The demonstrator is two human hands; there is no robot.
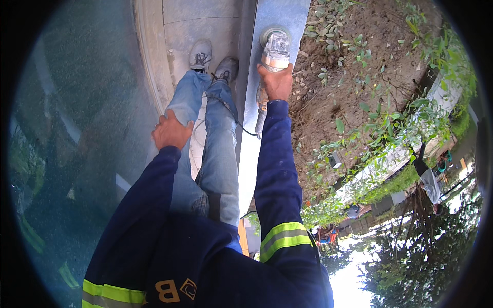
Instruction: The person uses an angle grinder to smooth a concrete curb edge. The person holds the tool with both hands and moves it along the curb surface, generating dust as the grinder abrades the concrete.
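Observation:
My right hand [278, 83] is wrapped round the body of a dusty orange angle grinder [277, 47], arm stretched forward. The tool's round disc [265, 34] lies against the flat top of a smooth grey stone ledge [295, 15]. Its rear handle end trails back under my wrist, and a black cord [239, 122] runs from there across my leg. My left hand [172, 130] holds nothing and rests on my jeans [188, 100] at the left knee, fingers spread and bent over it.
My dusty shoes [226, 68] stand on a pale paved strip [221, 25] left of the ledge. A large glass pane [87, 92] rises at the left. Bare soil [328, 113] with leafy shrubs [354, 128] borders the ledge on the right. Another person [429, 177] is far off at right.

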